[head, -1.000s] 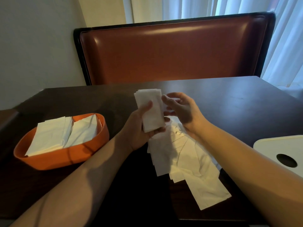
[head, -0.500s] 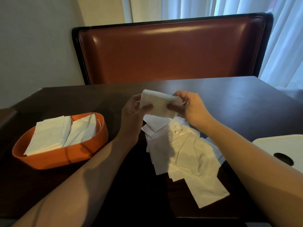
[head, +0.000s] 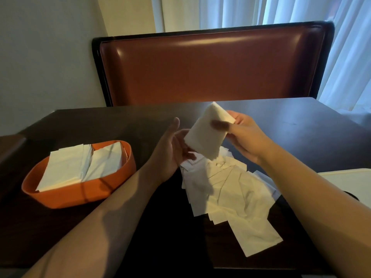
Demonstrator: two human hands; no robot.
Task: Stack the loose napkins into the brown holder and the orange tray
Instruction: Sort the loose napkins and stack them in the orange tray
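In the head view, the right hand (head: 244, 137) pinches a small stack of folded white paper napkins (head: 207, 133) between thumb and fingers, up off the dark wooden table (head: 301, 125). The stack is tilted, with its top corner pointing away. The left hand (head: 170, 149) is just beside the stack's lower edge with its fingers straight and loose. I cannot tell if it touches the napkins.

Under both hands lies a messy spread of loose white napkins (head: 230, 189), running toward the near edge of the table. The oval orange plastic tray (head: 80, 194) sits well apart to the left, near the table's left edge. It has two piles of white napkins in it (head: 84, 165), side by side.

There is bare table behind the hands, as far as the back edge, and more to the right. There is also bare table between the tray and the spread.

A white flat thing with a dark hole (head: 345, 177) peeks out at the right edge. The right arm hides most of it. A reddish-brown padded seat back (head: 210, 65) stands behind the table, with white curtains (head: 301, 11) above it.
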